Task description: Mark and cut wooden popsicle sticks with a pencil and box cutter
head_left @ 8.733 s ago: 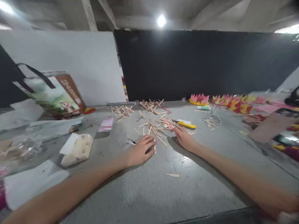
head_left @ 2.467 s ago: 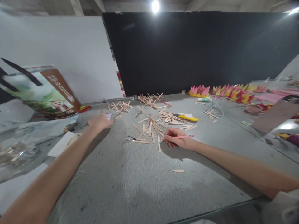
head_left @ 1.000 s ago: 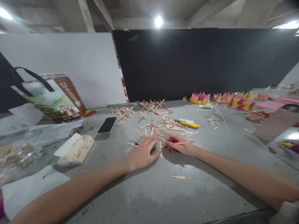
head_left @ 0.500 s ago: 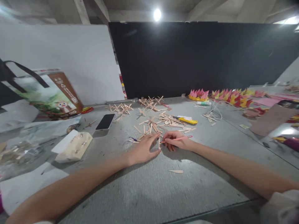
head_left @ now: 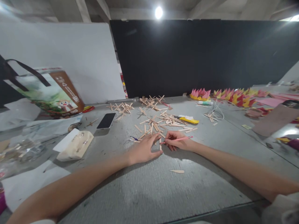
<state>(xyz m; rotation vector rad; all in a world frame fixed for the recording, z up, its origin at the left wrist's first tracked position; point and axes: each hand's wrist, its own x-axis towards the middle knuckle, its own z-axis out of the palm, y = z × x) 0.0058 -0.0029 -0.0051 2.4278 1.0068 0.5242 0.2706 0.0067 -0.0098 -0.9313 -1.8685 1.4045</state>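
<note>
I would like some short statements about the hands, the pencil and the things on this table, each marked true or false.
1. The right hand holds a pink pencil. True.
2. The left hand rests on the phone. False: it lies flat by a wooden stick, and the phone is apart, farther left.
3. The yellow cutter lies beyond the stick pile. True.
4. The printed bag stands on the right. False: it is on the left.
5. One stick piece lies alone near the right forearm. True.
</note>
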